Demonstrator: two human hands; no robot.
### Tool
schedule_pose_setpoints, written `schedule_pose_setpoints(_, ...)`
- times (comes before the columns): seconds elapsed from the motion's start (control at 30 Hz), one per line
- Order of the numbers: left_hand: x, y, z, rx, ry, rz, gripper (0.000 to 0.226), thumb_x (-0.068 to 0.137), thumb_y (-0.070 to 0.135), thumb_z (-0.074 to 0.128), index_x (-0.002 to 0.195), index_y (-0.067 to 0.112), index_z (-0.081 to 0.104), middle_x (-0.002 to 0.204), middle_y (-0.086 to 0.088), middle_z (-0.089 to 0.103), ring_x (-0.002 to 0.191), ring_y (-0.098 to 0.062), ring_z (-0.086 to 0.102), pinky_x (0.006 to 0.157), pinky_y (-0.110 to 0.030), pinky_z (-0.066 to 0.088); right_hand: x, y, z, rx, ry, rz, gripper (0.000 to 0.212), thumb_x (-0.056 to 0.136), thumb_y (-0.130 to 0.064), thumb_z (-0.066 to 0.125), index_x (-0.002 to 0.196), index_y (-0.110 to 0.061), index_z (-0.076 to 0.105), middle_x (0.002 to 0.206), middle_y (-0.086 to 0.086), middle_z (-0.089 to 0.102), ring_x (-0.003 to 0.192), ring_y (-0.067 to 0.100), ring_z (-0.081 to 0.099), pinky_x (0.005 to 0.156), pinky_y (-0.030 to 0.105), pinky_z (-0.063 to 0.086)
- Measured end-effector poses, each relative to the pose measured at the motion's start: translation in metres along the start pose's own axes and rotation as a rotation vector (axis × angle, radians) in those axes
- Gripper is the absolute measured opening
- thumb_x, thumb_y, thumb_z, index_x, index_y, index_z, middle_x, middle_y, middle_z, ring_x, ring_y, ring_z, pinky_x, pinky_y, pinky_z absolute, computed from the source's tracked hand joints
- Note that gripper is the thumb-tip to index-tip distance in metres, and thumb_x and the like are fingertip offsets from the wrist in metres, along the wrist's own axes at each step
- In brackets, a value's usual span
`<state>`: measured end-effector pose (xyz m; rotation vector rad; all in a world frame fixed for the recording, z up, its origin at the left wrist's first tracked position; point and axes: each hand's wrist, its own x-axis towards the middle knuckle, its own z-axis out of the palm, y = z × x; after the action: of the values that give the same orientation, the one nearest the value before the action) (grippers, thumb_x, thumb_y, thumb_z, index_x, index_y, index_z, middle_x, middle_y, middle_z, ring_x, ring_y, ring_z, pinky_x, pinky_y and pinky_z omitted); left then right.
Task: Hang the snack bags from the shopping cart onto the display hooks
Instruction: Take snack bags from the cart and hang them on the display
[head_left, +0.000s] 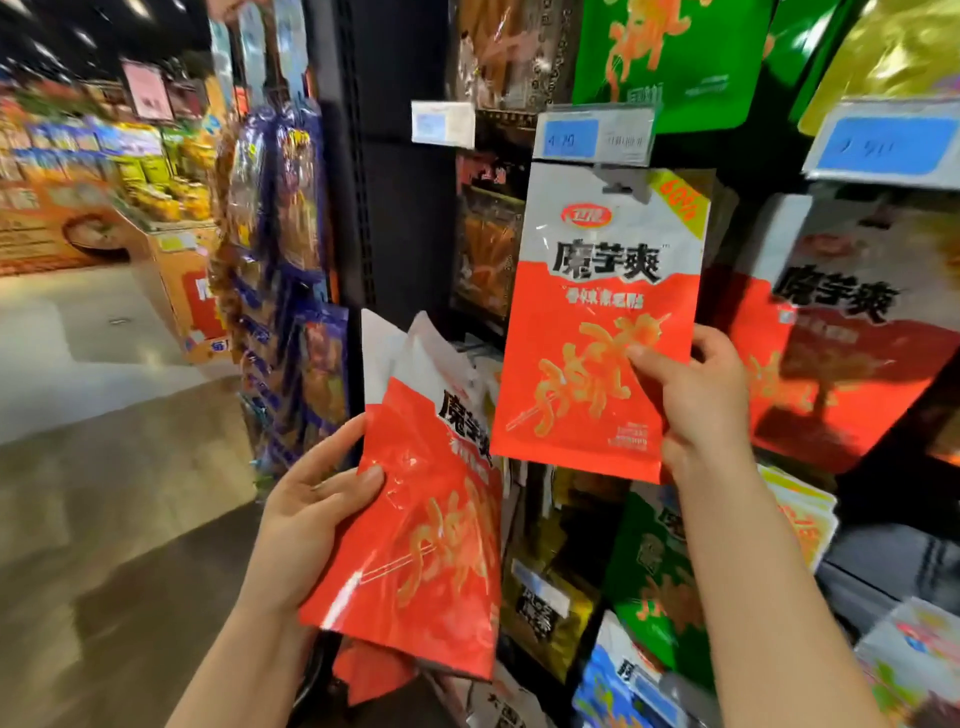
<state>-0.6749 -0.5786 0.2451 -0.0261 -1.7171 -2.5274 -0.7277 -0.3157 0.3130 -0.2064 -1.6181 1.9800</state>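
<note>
The right hand (696, 395) pinches a red-and-white snack bag (602, 312) whose top edge sits at the display hook (621, 182) under a blue price tag (571, 137). The left hand (311, 509) grips more red bags (431, 519), tilted, below it.

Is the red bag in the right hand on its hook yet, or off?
Cannot tell. The bag's top sits right at the hook under the blue price tag, but the right hand grips its edge, and blur hides the hole.
</note>
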Motion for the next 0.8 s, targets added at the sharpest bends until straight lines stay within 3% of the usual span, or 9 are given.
schedule_pose_setpoints(0.17,0.037,0.002,-0.009,-0.013,-0.051,-0.038,0.049,0.073,0.004,0.063,0.117,0.025,0.064,0.087,-0.015,0.074,0.068,-0.024,0.072,0.056,-0.032,0.058,0.028,-0.008,0.024,-0.067,0.046,0.012,0.032,0.077,0.004,0.071,0.091,-0.021,0.056,0.086,0.007,0.070,0.071,0.021,0.068,0.066,0.041,0.059)
schedule_pose_setpoints(0.37,0.084,0.012,-0.025,-0.010,-0.158,-0.064,0.046,0.072,0.005,0.062,0.112,0.027,0.065,0.081,-0.011,0.075,0.063,-0.021,0.071,0.051,-0.028,0.056,0.033,-0.001,0.040,-0.088,0.164,-0.032,0.035,0.079,0.003,0.070,0.087,-0.026,0.052,0.087,0.003,0.068,0.067,0.017,0.068,0.053,0.028,0.052)
schedule_pose_setpoints(0.5,0.109,0.015,-0.033,-0.012,-0.231,-0.077,0.042,0.077,0.001,0.060,0.111,0.026,0.066,0.080,-0.008,0.075,0.063,-0.018,0.071,0.052,-0.026,0.057,0.045,0.008,0.052,-0.121,0.303,-0.118,0.039,0.076,0.005,0.070,0.086,-0.028,0.051,0.085,0.001,0.066,0.071,0.017,0.065,0.065,0.033,0.056)
schedule_pose_setpoints(0.63,0.127,0.019,-0.048,-0.007,-0.277,-0.089,0.042,0.077,0.002,0.060,0.110,0.027,0.066,0.080,-0.007,0.075,0.065,-0.017,0.072,0.055,-0.026,0.057,0.065,0.036,0.057,-0.323,0.475,-0.140,0.036,0.074,-0.003,0.072,0.086,-0.029,0.049,0.092,0.006,0.070,0.077,0.019,0.065,0.082,0.041,0.055)
schedule_pose_setpoints(0.8,0.136,0.023,-0.058,-0.031,-0.341,-0.110,0.039,0.075,0.003,0.059,0.105,0.027,0.068,0.078,-0.009,0.075,0.063,-0.019,0.071,0.054,-0.028,0.058,0.053,0.062,0.059,-0.480,0.559,-0.191,0.045,0.082,-0.010,0.069,0.121,-0.018,0.048,0.114,0.002,0.058,0.101,0.022,0.061,0.088,0.034,0.048)
